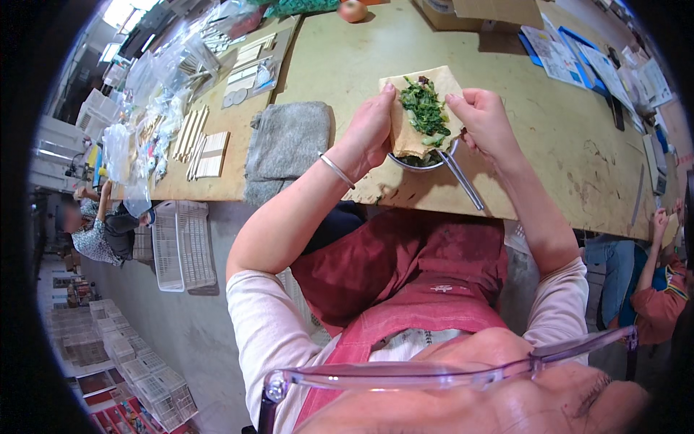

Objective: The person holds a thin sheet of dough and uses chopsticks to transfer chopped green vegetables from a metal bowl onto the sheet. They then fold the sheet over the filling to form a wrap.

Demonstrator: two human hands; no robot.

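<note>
Between my two hands is a flatbread (406,124), pale and thin, with chopped green leafy vegetables (425,105) lying along its middle. My left hand (374,124) grips its left edge, thumb on top. Its right edge is pinched by my right hand (483,121). The lower edge looks uneven, as if bitten or torn. Right under the bread stands a metal bowl (418,168), mostly hidden, with dark greens inside. A pair of metal chopsticks or similar utensil handles (463,182) leans out of the bowl toward the table's front edge.
A folded grey cloth (288,145) lies left of my left forearm on the table (340,65). Farther left are wooden sticks (210,153) and plastic bags (148,79). A cardboard box (477,16) and blue clipboards (567,61) stand at the back. One person sits at each side; white crates (184,246) stand on the floor.
</note>
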